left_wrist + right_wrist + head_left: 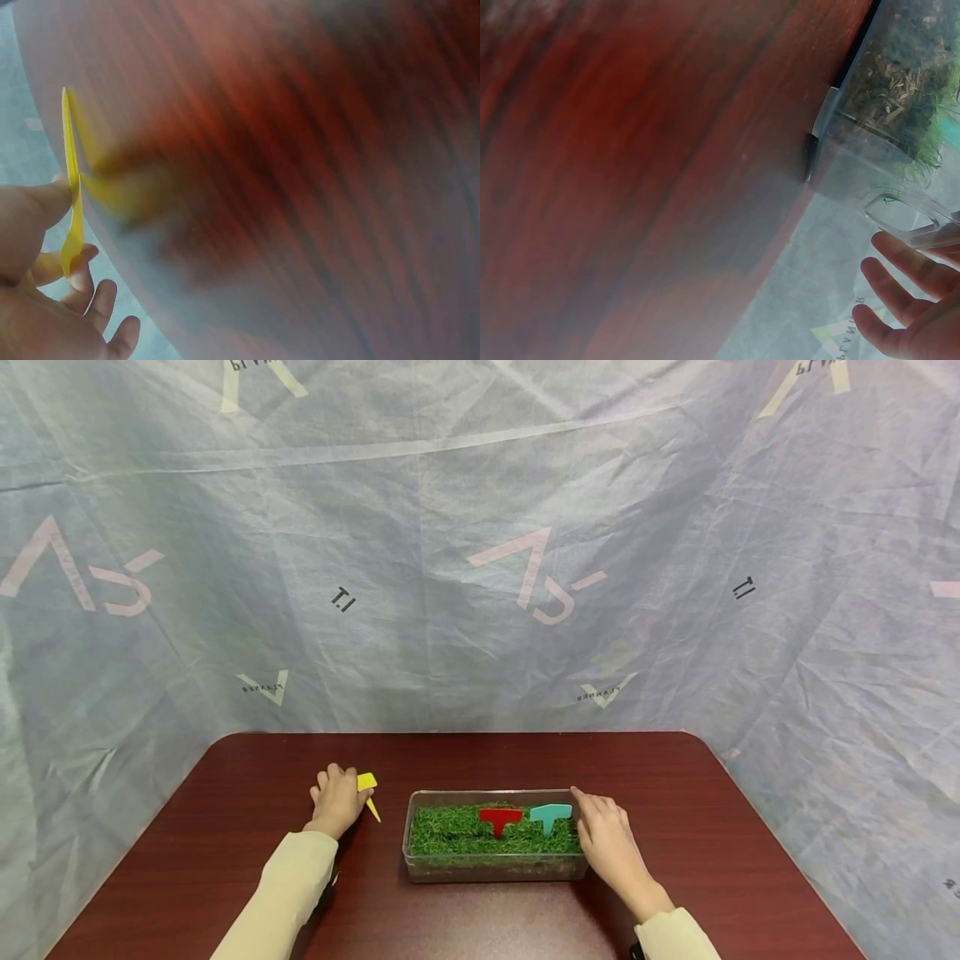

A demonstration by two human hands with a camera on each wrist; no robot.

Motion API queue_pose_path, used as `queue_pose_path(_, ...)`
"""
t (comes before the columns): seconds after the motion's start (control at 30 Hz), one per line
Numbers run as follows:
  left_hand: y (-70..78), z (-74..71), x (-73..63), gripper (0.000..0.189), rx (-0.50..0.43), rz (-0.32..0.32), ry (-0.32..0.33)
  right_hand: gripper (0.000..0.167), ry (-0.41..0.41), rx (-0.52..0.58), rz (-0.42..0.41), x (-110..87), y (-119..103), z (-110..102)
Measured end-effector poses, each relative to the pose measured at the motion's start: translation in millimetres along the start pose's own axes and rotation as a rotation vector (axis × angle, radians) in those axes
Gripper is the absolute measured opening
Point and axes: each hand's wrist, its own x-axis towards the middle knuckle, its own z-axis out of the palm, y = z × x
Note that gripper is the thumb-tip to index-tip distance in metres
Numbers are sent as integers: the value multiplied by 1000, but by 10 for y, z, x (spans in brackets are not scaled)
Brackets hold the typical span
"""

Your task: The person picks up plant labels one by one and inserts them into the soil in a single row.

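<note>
My left hand (337, 797) pinches a yellow T-shaped plant label (366, 782) between thumb and fingers, left of the planter. Its pointed stem slants down to the right; the left wrist view shows the label (73, 172) nearly edge-on. A clear plastic box (495, 870) filled with green artificial grass (446, 831) sits mid-table. A red plant label (500, 817) and a light blue plant label (551, 814) stand upright in the grass. My right hand (611, 843) rests at the box's right end, fingers fairly straight beside the rim and handle (900, 217).
The dark red wood-grain table (480, 927) has rounded far corners. Behind and at both sides hangs a grey printed cloth (420, 635). Brownish matter (900, 82) shows under the grass through the box wall in the right wrist view.
</note>
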Motion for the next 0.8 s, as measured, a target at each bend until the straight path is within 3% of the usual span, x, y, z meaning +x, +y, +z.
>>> queue_pose_path(0.3, -1, -26, 3, 38, -55, -17, 3, 40, 12, 2, -10, 0, 6, 6)
queue_pose_path(0.8, 45, -74, 20, 23, -57, 26, 84, 40, 13, 6, -10, -1, -2, -6)
